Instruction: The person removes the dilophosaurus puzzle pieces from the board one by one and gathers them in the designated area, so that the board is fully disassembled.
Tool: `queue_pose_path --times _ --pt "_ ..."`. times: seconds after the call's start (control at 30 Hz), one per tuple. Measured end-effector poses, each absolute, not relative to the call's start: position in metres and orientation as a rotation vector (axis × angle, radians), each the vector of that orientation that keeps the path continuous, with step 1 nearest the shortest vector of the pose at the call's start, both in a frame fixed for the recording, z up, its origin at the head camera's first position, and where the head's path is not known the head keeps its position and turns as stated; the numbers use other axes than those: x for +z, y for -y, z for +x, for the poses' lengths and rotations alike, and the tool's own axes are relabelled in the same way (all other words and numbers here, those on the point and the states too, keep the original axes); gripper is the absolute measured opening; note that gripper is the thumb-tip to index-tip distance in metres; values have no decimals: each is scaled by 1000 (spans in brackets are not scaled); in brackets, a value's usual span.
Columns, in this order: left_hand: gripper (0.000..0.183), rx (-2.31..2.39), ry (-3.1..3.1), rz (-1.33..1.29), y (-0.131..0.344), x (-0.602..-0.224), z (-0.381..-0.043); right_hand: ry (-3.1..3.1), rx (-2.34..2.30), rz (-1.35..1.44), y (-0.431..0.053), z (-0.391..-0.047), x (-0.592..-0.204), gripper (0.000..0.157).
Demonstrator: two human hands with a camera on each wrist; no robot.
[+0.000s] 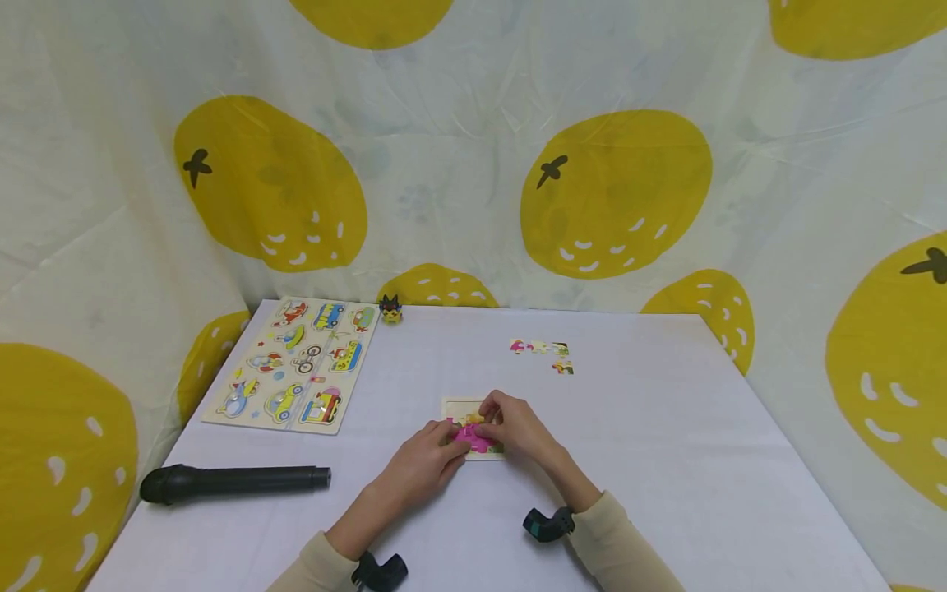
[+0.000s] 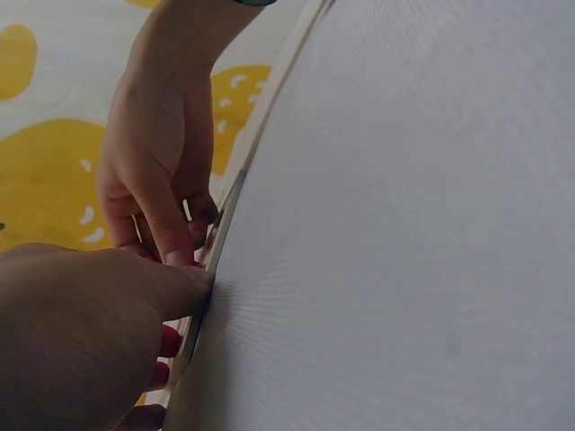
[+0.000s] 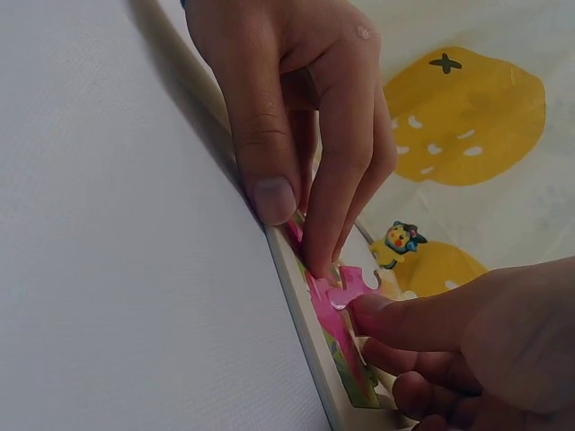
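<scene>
In the head view we are counting two hands at one tray (image 1: 455,407) on the bench (image 1: 666,460): the left hand (image 1: 423,455) is pressing at its left side, and the right hand (image 1: 521,423) is working at its right. Four loose pieces (image 1: 539,347) are lying beyond, three in a row and one below the row's right end. We are also seeing one board (image 1: 259,420) bearing ten vehicles (image 1: 284,403), one figure (image 1: 390,311) standing beside its far corner, one microphone (image 1: 237,481) and two wrist cameras (image 1: 547,524).

In the left wrist view we are meeting both hands again, the tray showing edge-on; the left thumb is touching its rim. What the right hand is holding, we are not able to tell here.

In the right wrist view we are finding one pink piece (image 3: 353,283) tilting over the tray, the right hand pinching it. The left hand is extending its fingers, one touching the pink picture (image 3: 330,321) inside.
</scene>
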State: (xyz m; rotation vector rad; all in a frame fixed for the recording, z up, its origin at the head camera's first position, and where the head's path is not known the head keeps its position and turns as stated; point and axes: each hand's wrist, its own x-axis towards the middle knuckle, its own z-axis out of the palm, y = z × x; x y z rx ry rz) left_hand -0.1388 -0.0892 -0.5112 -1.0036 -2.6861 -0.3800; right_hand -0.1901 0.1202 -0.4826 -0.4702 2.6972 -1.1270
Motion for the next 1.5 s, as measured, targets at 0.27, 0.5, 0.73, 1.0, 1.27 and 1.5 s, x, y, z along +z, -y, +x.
queue_pose_path --times 0.27,0.5,0.73,1.0,1.27,1.5 --pt "22 -402 2671 -1016 90 -509 -139 -2645 -1151 -464 -120 -191 -481 24" --pt "23 -400 2676 -1014 90 -510 -139 -2621 -1172 -453 -120 -191 -480 27" --pt "22 -394 2656 -1023 90 -510 -139 -2604 -1160 -478 -122 -191 -479 25" --pt "25 -408 2670 -1018 90 -509 -139 -2646 -1234 -443 -129 -196 -478 25" --pt "26 -441 2705 -1002 90 -508 -137 -2747 -1261 -310 -143 -210 -481 26" --pt "25 -443 2696 -998 89 -509 -137 -2803 -1258 -235 -158 -223 -485 28"
